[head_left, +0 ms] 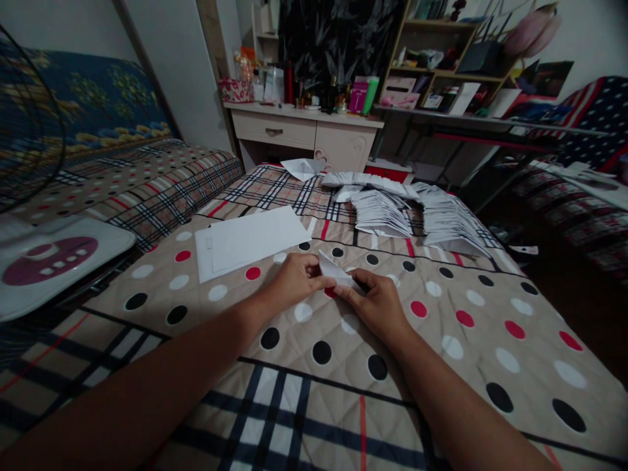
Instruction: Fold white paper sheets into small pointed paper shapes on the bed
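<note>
A small folded piece of white paper (336,268) is held between my two hands, just above the dotted bedspread. My left hand (300,278) pinches its left end between thumb and fingers. On the other end, my right hand (375,297) is closed with the thumb along the lower edge. Flat white sheets (260,237) lie to the left, beyond my left hand. Farther off, folded white paper pieces are stacked in rows, one row (380,212) in the middle and another (451,219) to the right. A separate folded paper (303,169) rests near the bed's far edge.
The quilted bedspread (294,353) has dots and plaid bands. At the left stands a white tray-like table (112,239) with a purple oval. Behind the bed are a white dresser (275,131) crowded with bottles and boxes, and shelves (441,72) above a desk.
</note>
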{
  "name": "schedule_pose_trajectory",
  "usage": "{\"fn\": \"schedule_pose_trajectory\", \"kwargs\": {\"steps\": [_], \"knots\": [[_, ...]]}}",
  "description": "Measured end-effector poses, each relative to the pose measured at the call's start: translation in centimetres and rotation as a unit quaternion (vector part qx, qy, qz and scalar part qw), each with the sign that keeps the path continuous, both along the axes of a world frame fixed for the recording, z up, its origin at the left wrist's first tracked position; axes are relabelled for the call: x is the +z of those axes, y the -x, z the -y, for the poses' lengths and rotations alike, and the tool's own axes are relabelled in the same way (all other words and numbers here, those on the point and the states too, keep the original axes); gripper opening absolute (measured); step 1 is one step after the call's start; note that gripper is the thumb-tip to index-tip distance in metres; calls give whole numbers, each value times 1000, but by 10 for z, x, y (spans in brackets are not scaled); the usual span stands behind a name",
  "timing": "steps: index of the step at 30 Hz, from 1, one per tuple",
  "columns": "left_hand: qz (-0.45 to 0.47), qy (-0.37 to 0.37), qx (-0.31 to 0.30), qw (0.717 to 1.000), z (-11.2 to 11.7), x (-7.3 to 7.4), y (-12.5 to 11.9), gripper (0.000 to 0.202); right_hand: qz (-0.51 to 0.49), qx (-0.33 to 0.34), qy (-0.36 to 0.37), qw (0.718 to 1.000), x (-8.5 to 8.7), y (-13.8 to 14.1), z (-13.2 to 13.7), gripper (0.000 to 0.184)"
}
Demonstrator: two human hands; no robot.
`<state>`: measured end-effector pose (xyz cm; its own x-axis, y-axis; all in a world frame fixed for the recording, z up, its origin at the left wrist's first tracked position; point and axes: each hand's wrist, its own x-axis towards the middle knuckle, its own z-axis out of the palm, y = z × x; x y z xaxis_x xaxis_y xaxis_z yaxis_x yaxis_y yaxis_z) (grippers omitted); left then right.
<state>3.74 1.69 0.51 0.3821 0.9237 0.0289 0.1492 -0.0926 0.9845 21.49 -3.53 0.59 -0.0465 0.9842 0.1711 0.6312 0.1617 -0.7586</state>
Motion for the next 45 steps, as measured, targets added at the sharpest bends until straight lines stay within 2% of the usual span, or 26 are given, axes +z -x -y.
{"fn": "schedule_pose_trajectory", "kwargs": {"steps": [4, 9, 13, 17, 22, 27, 30, 34, 37, 41, 45], "knots": [[-9, -3, 6, 1000, 2, -1, -1, 18, 65, -7, -20, 998, 3, 1, 1, 30], [24, 41, 2, 999, 5, 1, -5, 12, 76, -16, -27, 997, 2, 4, 2, 28], [30, 83, -3, 996, 6, 8, -5, 5, 48, -25, -20, 998, -2, 4, 2, 25], [20, 83, 7, 996, 3, 14, -1, 13, 1, -40, 6, 999, -4, 0, 0, 22], [57, 69, 51, 995, -1, 13, 1, 10, -32, -58, 27, 997, -1, -3, 0, 20], [86, 85, 26, 992, 6, 13, -5, 5, -40, -70, 13, 997, -3, -1, 1, 15], [102, 97, -1, 990, 11, 13, -9, 12, -38, -56, -22, 997, -4, 3, 3, 17], [123, 84, 12, 989, 14, 13, -10, 13, -68, -35, -46, 996, -3, 7, 6, 28], [130, 78, 22, 988, 13, 12, -8, 21, -108, -10, -28, 994, -1, 8, 7, 31], [162, 94, 22, 982, 9, 7, -6, 37, -145, 36, 10, 989, 0, 10, 7, 24], [180, 99, 20, 979, 6, 3, -6, 51, -151, 27, 27, 988, 0, 13, 7, 22]]}}
